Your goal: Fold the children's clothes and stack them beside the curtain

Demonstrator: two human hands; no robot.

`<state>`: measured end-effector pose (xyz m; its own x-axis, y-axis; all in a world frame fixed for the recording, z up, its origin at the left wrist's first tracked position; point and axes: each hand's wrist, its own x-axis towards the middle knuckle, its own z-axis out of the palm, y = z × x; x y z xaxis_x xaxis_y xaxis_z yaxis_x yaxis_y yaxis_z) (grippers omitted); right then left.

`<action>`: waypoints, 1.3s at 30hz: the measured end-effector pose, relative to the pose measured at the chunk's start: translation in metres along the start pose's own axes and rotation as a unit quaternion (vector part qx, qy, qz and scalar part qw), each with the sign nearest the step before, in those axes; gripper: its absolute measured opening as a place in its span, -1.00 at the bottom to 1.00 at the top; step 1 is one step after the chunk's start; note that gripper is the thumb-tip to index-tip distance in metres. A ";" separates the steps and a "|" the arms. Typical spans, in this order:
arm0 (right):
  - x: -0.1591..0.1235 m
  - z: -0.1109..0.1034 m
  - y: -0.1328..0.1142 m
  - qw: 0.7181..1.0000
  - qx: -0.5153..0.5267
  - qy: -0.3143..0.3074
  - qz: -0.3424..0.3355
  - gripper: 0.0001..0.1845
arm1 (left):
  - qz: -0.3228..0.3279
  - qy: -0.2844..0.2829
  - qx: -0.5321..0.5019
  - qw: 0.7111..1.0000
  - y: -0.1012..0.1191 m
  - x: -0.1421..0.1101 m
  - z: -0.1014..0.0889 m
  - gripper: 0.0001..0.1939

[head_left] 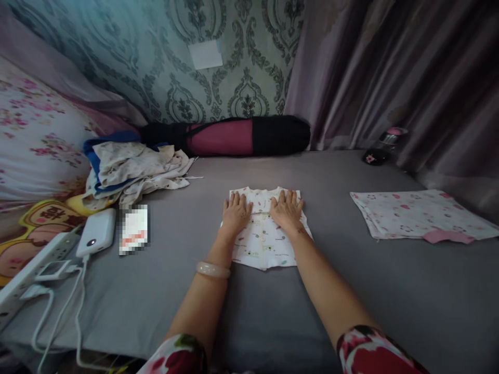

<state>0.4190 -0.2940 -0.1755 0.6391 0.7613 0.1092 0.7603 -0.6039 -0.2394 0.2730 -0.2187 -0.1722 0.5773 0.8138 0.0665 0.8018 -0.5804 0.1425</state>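
A small white printed baby shirt [262, 244] lies flat on the grey sheet in front of me, its upper part folded across. My left hand [236, 214] rests flat on the upper left of the shirt, fingers stretched out and pointing away from me. On the upper right of it my right hand [287, 212] presses down in the same way, fingers slightly spread. Between the two hands the cloth shows, with a line running down its middle. Neither hand grips anything.
Folded white cloth with pink print [409, 213] lies at right. A heap of clothes [136, 166], a power bank [96, 232], a power strip [39, 275] with cables and a blurred card [133, 229] are at left. A long black-and-red bag [222, 137] lies along the wall.
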 end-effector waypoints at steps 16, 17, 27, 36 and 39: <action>-0.035 -0.048 0.042 0.967 0.002 -0.119 -0.226 -0.36 | 0.129 -0.060 -0.015 0.990 -0.014 -0.023 -0.024 -0.35; -0.043 -0.047 0.045 0.961 -0.003 -0.115 -0.251 -0.36 | 0.159 -0.060 -0.010 0.985 -0.014 -0.031 -0.024 -0.36; -0.069 -0.029 0.054 0.952 -0.015 -0.084 -0.295 -0.41 | 0.229 -0.024 0.030 0.973 -0.013 -0.065 -0.003 -0.39; -0.068 -0.032 0.054 0.952 -0.012 -0.108 -0.287 -0.40 | 0.222 -0.035 0.021 0.974 -0.013 -0.065 -0.005 -0.42; -0.076 -0.040 0.051 0.948 0.003 -0.122 -0.294 -0.40 | 0.228 -0.066 0.003 0.972 -0.008 -0.074 -0.016 -0.42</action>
<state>0.4142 -0.3921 -0.1578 0.0579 0.9983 -0.0004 0.9757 -0.0567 -0.2116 0.2209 -0.2739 -0.1625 0.8867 0.4622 -0.0051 0.4593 -0.8797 0.1229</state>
